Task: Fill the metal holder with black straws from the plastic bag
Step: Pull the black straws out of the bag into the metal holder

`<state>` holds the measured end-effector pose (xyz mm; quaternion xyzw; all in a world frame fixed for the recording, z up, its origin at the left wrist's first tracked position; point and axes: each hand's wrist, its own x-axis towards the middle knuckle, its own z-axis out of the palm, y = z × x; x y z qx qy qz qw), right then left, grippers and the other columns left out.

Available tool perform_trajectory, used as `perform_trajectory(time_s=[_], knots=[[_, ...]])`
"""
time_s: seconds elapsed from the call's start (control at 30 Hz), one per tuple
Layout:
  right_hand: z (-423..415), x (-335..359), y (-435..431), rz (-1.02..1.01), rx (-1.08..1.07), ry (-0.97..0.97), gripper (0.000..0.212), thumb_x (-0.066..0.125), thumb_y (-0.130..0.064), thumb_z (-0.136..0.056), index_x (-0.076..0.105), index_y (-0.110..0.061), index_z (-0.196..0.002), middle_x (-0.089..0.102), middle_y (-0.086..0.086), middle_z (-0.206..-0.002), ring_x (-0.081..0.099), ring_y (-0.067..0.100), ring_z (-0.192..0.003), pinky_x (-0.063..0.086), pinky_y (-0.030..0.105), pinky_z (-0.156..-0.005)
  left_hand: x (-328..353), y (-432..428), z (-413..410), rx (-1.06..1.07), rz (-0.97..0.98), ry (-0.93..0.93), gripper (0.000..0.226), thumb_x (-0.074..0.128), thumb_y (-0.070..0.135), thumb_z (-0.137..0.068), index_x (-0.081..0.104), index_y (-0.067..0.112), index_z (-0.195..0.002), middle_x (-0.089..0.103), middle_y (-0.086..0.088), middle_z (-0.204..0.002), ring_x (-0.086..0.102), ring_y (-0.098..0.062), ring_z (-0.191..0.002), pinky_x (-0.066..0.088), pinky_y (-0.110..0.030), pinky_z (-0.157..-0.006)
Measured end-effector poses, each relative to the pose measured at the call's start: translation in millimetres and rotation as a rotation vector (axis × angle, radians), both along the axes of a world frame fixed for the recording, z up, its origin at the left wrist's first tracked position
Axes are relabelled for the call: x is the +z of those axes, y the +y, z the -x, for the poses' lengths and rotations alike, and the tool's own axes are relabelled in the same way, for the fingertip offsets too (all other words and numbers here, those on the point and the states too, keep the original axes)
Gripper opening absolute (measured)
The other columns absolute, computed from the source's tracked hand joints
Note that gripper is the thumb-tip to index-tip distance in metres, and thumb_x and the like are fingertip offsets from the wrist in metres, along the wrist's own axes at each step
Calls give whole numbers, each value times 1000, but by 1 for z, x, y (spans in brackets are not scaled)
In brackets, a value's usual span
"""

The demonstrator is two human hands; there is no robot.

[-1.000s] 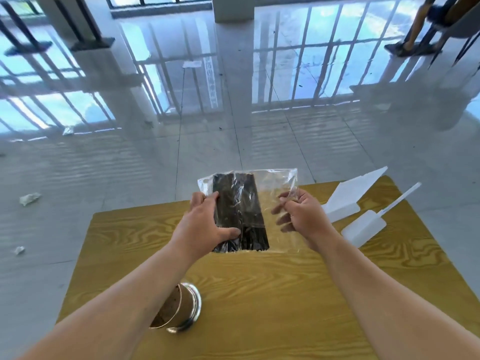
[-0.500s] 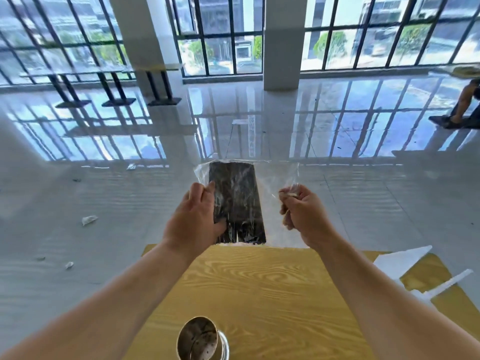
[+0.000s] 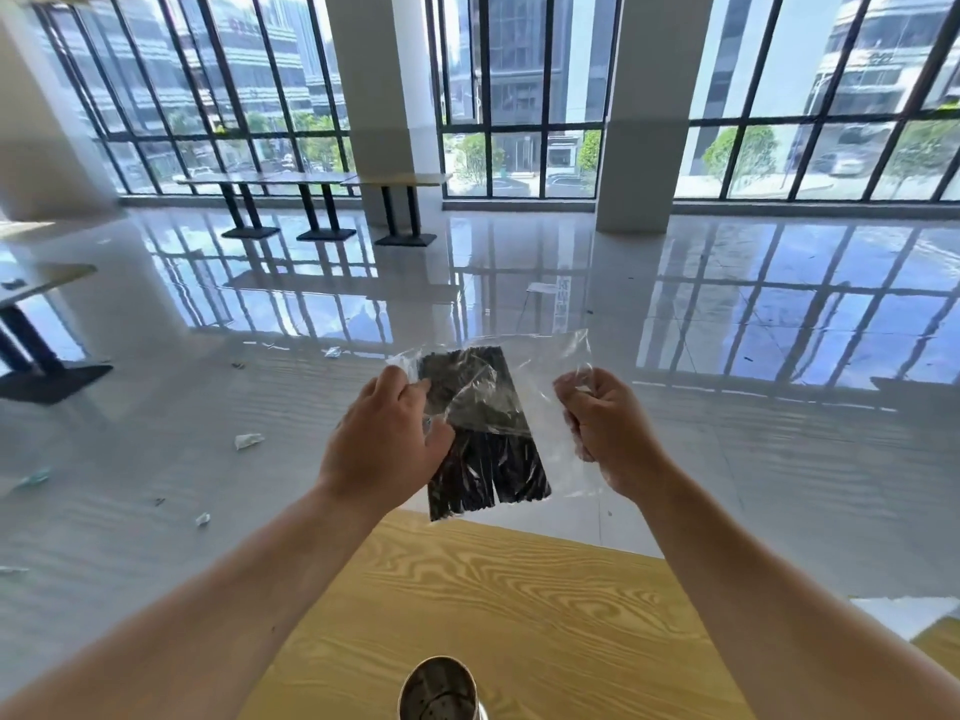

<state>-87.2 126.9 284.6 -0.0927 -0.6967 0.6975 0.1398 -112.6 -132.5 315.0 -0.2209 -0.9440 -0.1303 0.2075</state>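
Plastic bag [image 3: 540, 376] of black straws [image 3: 483, 459]: held aloft beyond table's [image 3: 519, 605] far edge, gripped by left hand [image 3: 382, 444], pinched by right hand [image 3: 605, 428]. Metal holder [image 3: 439, 688]: upright at near edge.

no readable text anywhere, reddish sign [image 3: 243, 26] high on the left outside building [image 3: 270, 59] too blurred, dark marks [image 3: 878, 57] on the right outside building [image 3: 857, 101] illegible, vertical column of characters [image 3: 562, 304] on the glossy floor [image 3: 727, 459] too small to read
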Motion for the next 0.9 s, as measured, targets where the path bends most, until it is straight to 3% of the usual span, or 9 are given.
perform_trajectory(time_s=[0.17, 0.33, 0.57, 0.77, 0.83, 0.9], knots=[[5, 9, -20, -26, 41, -8, 13, 61, -10, -109, 67, -11, -98, 43, 3, -64, 32, 8, -45, 28, 20, -37, -1, -19, 2, 12, 7, -2, 41, 51, 35, -100, 76, 3, -111, 60, -8, -103, 64, -31, -101, 61, -48, -85], [3, 22, -38, -104, 66, -39, 13, 60, -7, -108, 63, -6, -96, 40, 2, -62, 29, 11, -49, 23, 20, -35, -7, -37, 14, -25, -83, -9, 20, 62, 21, -98, 73, 6, -91, 60, -7, -90, 65, -33, -87, 55, -42, -75], [-7, 47, -38, -236, 39, -95, 15, 64, -16, -107, 66, -8, -95, 45, -10, -50, 29, 7, -41, 25, 20, -37, -2, -57, 39, -128, -233, -51, 23, 59, 22, -100, 65, 10, -81, 53, 0, -81, 54, -25, -74, 44, -36, -67], [-17, 71, -38, -276, -7, -107, 43, 67, -49, -101, 74, -7, -100, 39, -8, -51, 24, 8, -43, 23, 18, -41, 0, -71, 73, -126, -397, -159, 29, 53, 25, -98, 58, 12, -73, 53, 2, -76, 53, -26, -70, 37, -35, -64], [-21, 81, -39, -314, -13, -117, 39, 70, -46, -100, 74, -7, -97, 36, -7, -51, 23, 8, -43, 20, 19, -41, 1, -74, 82, -132, -420, -214, 33, 50, 31, -95, 63, 10, -74, 59, -2, -78, 55, -28, -73, 39, -38, -64], [-24, 90, -40, -376, -11, -136, 23, 74, -30, -102, 75, -7, -96, 36, -7, -51, 23, 7, -40, 20, 18, -39, 3, -77, 88, -136, -458, -292, 38, 43, 40, -86, 69, 14, -74, 66, -3, -79, 58, -28, -77, 43, -39, -67]])
